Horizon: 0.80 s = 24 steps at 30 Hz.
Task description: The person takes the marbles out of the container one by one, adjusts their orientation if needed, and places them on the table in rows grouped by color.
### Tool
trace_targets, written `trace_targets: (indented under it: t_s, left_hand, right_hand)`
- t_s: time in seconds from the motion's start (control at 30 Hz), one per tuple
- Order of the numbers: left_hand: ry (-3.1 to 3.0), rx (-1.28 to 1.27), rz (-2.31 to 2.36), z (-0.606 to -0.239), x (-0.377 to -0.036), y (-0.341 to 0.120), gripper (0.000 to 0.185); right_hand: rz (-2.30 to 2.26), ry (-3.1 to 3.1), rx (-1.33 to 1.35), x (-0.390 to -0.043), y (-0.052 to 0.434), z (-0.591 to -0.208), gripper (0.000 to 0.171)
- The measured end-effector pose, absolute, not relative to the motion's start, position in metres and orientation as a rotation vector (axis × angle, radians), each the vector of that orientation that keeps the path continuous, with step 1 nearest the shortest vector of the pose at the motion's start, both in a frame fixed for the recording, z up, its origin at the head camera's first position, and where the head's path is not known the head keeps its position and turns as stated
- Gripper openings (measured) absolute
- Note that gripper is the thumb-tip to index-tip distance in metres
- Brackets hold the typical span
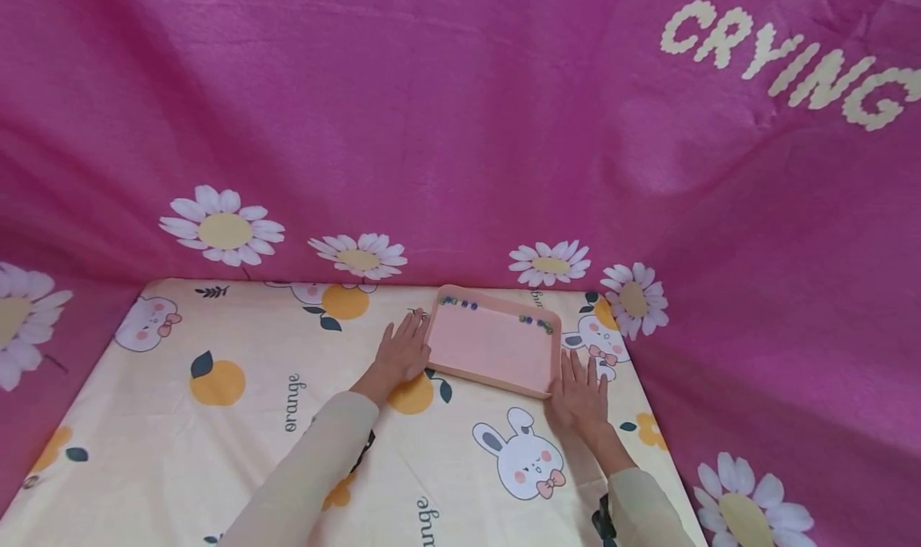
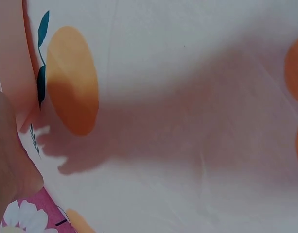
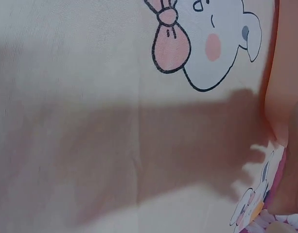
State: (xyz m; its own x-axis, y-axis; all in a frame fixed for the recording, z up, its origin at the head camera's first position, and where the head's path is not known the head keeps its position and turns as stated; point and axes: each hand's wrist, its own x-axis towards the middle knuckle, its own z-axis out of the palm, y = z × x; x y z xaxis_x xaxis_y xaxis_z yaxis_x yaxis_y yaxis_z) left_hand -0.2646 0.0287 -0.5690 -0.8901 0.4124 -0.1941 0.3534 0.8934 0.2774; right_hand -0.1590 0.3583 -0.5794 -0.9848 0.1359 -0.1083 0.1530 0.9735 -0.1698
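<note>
A shallow pink tray (image 1: 492,347) lies on the patterned cloth, turned slightly at an angle. Inside it, along the far side, are two small groups of round beads, green and purple: one group (image 1: 458,301) by the left corner, another (image 1: 536,321) by the right. My left hand (image 1: 403,353) is at the tray's left side, its fingers extended and pointing away from me. On the opposite side, my right hand (image 1: 581,395) has its fingers spread, with the thumb side close to the near right corner. Both wrist views catch the tray's outer wall (image 2: 15,58) (image 3: 287,58) beside a hand.
A cream tablecloth (image 1: 338,451) printed with oranges and rabbits covers the table. Behind it and along both sides hangs a magenta curtain (image 1: 432,131) with daisies, close to the table's far edge.
</note>
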Motion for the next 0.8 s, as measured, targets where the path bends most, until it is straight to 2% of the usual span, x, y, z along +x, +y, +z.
trace_targets:
  t_s: [0.43, 0.8]
  left_hand:
    - [2.825, 0.560, 0.471, -0.560, -0.267, 0.010, 0.062]
    - [2.886, 0.485, 0.507, -0.550, -0.244, -0.008, 0.063]
  right_hand:
    - [-0.283, 3.061, 0.179, -0.167, 0.345, -0.566, 0.064]
    - [-0.294, 3.101, 0.096, -0.163, 0.332, -0.558, 0.065]
